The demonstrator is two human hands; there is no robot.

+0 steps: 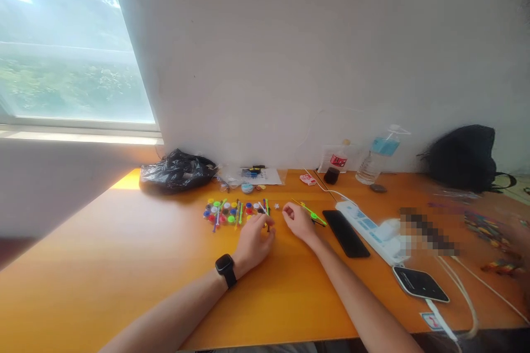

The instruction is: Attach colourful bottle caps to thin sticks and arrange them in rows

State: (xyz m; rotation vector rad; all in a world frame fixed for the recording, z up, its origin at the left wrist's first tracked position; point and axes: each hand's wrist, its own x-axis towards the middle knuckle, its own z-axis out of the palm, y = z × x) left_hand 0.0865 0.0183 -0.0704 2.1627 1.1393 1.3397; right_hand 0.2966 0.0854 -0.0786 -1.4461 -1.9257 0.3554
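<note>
Left hand (252, 244): fingers bent; whether they grip anything cannot be told. Right hand (298, 222): fingers curled together, any contents hidden. Small coloured pots (231, 219): ahead and left of the left fingers, which partly cover their right end. Green sticks (315, 214): just right of the right fingers. White piece (276, 206): between both hands' fingertips. Judgement: light fingertip contact, leaving the pots undisturbed, serves best.
</note>
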